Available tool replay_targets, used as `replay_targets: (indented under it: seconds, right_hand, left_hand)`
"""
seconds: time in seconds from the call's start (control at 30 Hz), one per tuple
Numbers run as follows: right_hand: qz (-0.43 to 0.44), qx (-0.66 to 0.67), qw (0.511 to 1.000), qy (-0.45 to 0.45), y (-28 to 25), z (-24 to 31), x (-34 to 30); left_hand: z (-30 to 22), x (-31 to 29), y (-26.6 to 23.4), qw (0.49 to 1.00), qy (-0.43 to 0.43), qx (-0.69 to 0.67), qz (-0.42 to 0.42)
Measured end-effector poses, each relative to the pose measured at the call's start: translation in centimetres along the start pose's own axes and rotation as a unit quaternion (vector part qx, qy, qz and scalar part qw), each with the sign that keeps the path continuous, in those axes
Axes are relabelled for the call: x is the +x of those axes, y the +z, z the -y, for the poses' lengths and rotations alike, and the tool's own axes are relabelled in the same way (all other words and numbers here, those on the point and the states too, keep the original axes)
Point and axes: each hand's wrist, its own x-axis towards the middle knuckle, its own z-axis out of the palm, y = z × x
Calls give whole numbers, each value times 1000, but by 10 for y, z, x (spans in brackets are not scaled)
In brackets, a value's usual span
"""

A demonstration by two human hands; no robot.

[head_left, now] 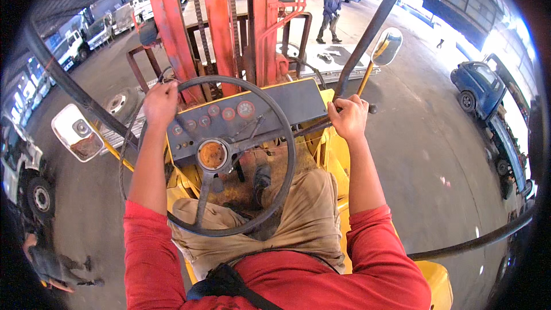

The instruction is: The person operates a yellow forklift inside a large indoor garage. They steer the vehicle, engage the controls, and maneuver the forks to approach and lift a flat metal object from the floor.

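Observation:
I am seated at the controls of a yellow forklift with a large black steering wheel (294, 143) in front of me. My left hand (160, 103) is closed at the upper left of its rim. To the right of the wheel, my right hand (349, 116) wraps around a dark control lever (313, 128); a black knob (373, 108) shows just past its fingers. Behind the wheel is a grey dashboard (298, 103) with several round red-ringed gauges (245, 109). Both my forearms reach forward in red sleeves.
The red mast (215, 17) with its chains rises ahead between dark posts. Mirrors stand at left (77, 132) and right (387, 46). A person (330, 14) is on the floor ahead, another person (57, 267) at lower left. Parked trucks line the left; a blue truck (482, 89) stands right.

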Motion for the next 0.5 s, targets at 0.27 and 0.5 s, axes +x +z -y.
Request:
replay_targets:
  seconds: [0.27,0.5]
  right_hand:
    - [-33,0,999,-23,3,-2,5]
    - [-13,-16,1000,-3,12,-3,5]
  left_hand:
    - [62,-74,-54,999,-9,53,-11]
    - [36,-183,-109,1000,2,10,-5]
